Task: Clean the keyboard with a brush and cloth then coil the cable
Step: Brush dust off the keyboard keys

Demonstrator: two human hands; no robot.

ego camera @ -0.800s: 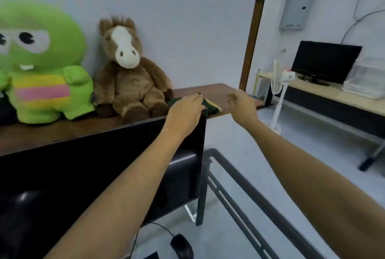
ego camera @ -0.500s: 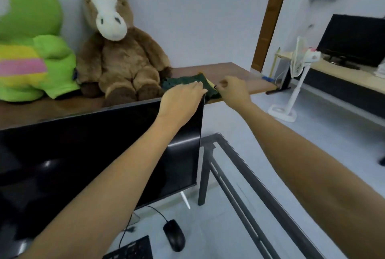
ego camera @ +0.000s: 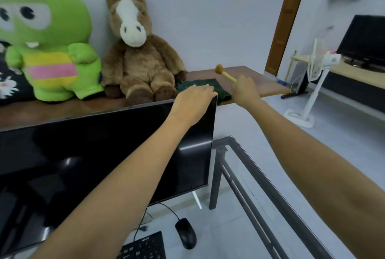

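Observation:
My right hand [ego camera: 244,90] is shut on a small brush [ego camera: 224,73] with a pale wooden handle and brown bristles, lifted above the brown shelf [ego camera: 253,83] behind the monitor. A dark green cloth [ego camera: 205,83] lies on that shelf beside the plush horse. My left hand [ego camera: 194,99] rests flat on the near part of the cloth, fingers together, above the monitor's top right corner. The black keyboard [ego camera: 143,247] shows only its top right corner at the bottom edge, with its cable [ego camera: 140,224] running up behind the monitor.
A black monitor [ego camera: 104,154] stands between me and the shelf. A brown plush horse [ego camera: 138,50] and a green plush toy [ego camera: 44,35] sit on the shelf. A black mouse [ego camera: 186,233] lies on the glass desk [ego camera: 260,213]. A white fan [ego camera: 312,83] stands on the floor at right.
My right hand has closed on the brush and lifted it off the cloth, bristles pointing up and left. My left hand stays pressed on the cloth. The camera tilted down.

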